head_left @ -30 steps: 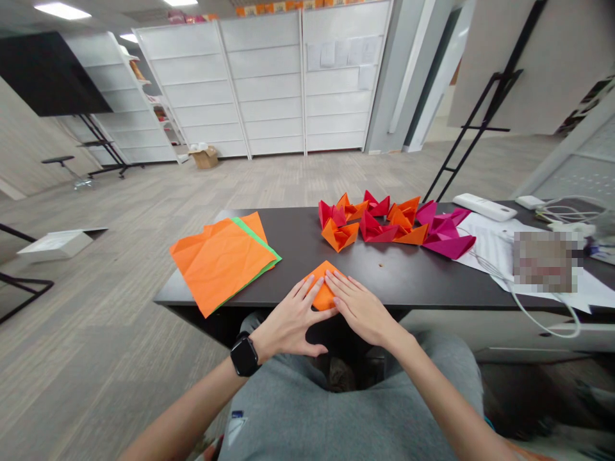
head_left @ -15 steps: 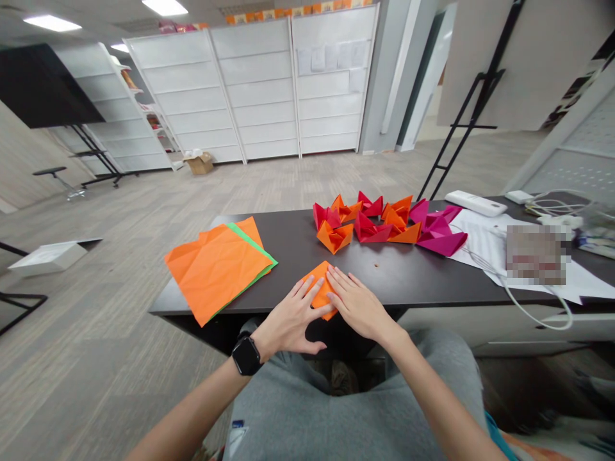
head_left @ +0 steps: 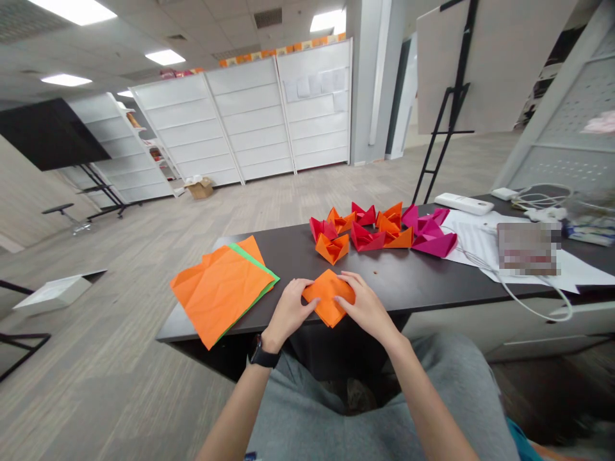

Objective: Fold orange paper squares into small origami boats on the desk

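A folded orange paper (head_left: 328, 298) is lifted just off the near edge of the dark table (head_left: 423, 282). My left hand (head_left: 287, 312), with a black watch on the wrist, grips its left corner with curled fingers. My right hand (head_left: 366, 306) pinches its right side. Behind the paper stands a cluster of finished folded paper shapes (head_left: 379, 232) in orange, red and magenta.
A stack of flat orange and green sheets (head_left: 223, 288) overhangs the table's left corner. White papers (head_left: 485, 246), a white cable (head_left: 528, 296) and a white remote (head_left: 464, 203) lie on the right. A black easel stand (head_left: 439, 137) rises behind the table.
Both hands lay flat, pressing the orange paper on the table; now they grip its sides and have lifted it. The head camera has tilted up.
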### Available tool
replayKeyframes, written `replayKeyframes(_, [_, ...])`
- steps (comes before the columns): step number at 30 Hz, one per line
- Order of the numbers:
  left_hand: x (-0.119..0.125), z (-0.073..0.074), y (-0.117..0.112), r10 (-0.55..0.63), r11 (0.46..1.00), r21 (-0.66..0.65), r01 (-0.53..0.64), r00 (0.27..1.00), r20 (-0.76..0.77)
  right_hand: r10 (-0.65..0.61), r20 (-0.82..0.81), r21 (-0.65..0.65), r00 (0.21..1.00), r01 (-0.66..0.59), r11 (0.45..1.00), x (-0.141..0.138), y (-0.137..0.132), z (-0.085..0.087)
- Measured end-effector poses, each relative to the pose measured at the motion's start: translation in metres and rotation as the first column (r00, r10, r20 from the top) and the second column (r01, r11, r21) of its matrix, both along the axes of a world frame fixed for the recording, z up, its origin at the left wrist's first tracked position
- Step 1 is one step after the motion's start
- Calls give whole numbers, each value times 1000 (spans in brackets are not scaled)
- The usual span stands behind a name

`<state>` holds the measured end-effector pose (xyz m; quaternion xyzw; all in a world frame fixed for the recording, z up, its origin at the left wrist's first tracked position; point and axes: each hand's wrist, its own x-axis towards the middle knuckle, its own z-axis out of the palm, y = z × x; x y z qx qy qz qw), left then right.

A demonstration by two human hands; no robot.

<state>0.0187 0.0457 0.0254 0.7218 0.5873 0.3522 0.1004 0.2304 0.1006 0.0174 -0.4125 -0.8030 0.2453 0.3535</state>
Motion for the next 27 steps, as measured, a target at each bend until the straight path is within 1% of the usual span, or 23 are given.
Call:
replayKeyframes(2, [-2, -1, 2, 4, 1000, -21, -2, 995, 97, -62, -63, -27, 996, 61, 998, 3, 2, -2])
replayKeyframes(5, [-5, 1, -1, -11, 1000, -22, 15, 981, 193, -136, -43, -30, 990, 135, 990, 11, 2, -7])
replayKeyframes(8, [-6, 3, -3, -28, 999, -13, 32, 969, 246, -127, -7, 11, 992, 127, 992, 16, -1, -11])
replayKeyframes(11, [-5, 1, -2, -19, 1000, -14, 23, 965, 260, -124, 4, 50, 992, 124, 991, 17, -4, -9])
replayKeyframes(12, [-5, 0, -2, -12, 1000, -9, 14, 968, 250, -108, 16, 71, 994, 106, 992, 17, -6, -7])
replayKeyframes(13, [-4, -1, -2, -5, 1000, -2, 6, 973, 232, -65, 41, 96, 997, 60, 994, 17, -8, -4])
replayKeyframes(16, [-2, -2, -3, 4, 1000, 23, -7, 990, 144, 125, 171, 148, 977, -151, 977, 19, -14, 1])
replayKeyframes(17, [-2, -2, -5, -7, 1000, 26, 4, 994, 109, 161, 207, 145, 965, -193, 970, 21, -16, 2])
replayKeyframes(19, [-3, 0, -8, -63, 998, 9, 62, 997, 45, 166, 233, 126, 958, -199, 972, 23, -18, 2])
replayKeyframes(22, [-6, 7, -11, -168, 985, -52, 167, 986, -7, 159, 215, 97, 964, -183, 978, 24, -17, 3])
replayKeyframes(25, [-11, 12, -9, -196, 979, -72, 192, 980, -43, 185, 220, 82, 958, -207, 975, 26, -16, 5])
replayKeyframes(27, [-15, 12, -7, -218, 974, -77, 212, 973, -75, 192, 229, 80, 954, -216, 973, 26, -15, 6])
